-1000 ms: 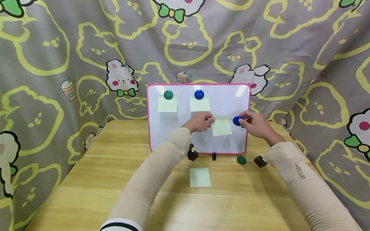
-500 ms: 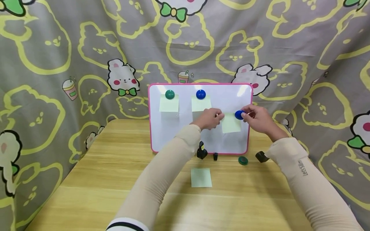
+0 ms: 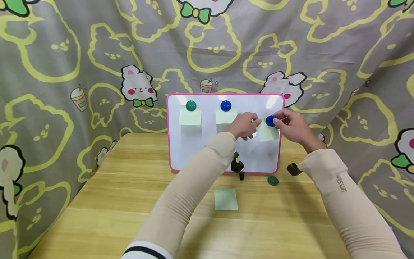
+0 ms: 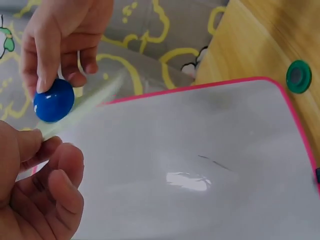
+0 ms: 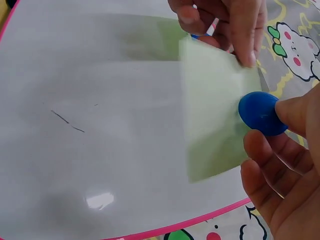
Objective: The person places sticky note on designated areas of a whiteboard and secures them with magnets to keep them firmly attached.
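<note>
My left hand (image 3: 245, 125) pinches the upper left corner of a pale green sticky note (image 5: 215, 110) in front of the right part of the whiteboard (image 3: 200, 151). In my right hand (image 3: 295, 126) is a round blue magnet (image 5: 262, 113), held between thumb and fingers over the note's upper edge. From the left wrist view the note appears almost edge-on, tilted off the board. Two more notes hang on the board, one under a green magnet (image 3: 191, 105), the other under a blue magnet (image 3: 225, 105) and partly hidden by my left hand.
A loose sticky note (image 3: 226, 199) lies on the wooden table (image 3: 129, 201). A green magnet (image 3: 273, 180) lies face down by the board's lower right corner. A small black stand foot (image 3: 242, 176) shows at the board's bottom edge. A patterned curtain (image 3: 106, 54) hangs behind.
Both hands have moved up and to the right along the board, carrying the sticky note and the blue magnet. The magnet now overlaps the note's top edge.
</note>
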Demonstrator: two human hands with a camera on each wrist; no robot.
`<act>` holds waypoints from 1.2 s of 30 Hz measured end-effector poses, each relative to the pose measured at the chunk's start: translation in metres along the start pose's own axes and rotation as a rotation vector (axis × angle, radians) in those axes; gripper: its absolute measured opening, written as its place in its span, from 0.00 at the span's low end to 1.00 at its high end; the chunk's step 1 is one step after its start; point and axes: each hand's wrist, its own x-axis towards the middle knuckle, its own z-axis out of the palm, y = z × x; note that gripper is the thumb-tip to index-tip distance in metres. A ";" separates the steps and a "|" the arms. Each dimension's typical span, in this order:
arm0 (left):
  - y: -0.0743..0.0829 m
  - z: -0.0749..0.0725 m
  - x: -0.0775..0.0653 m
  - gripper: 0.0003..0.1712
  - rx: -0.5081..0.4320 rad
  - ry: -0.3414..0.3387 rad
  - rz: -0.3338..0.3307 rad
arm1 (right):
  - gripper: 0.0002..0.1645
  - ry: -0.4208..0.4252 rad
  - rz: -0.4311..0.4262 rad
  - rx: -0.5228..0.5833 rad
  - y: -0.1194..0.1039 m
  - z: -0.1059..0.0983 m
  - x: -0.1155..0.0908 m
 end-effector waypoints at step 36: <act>-0.017 -0.013 0.026 0.16 0.098 0.118 -0.010 | 0.19 -0.065 0.134 -0.012 0.000 0.014 0.045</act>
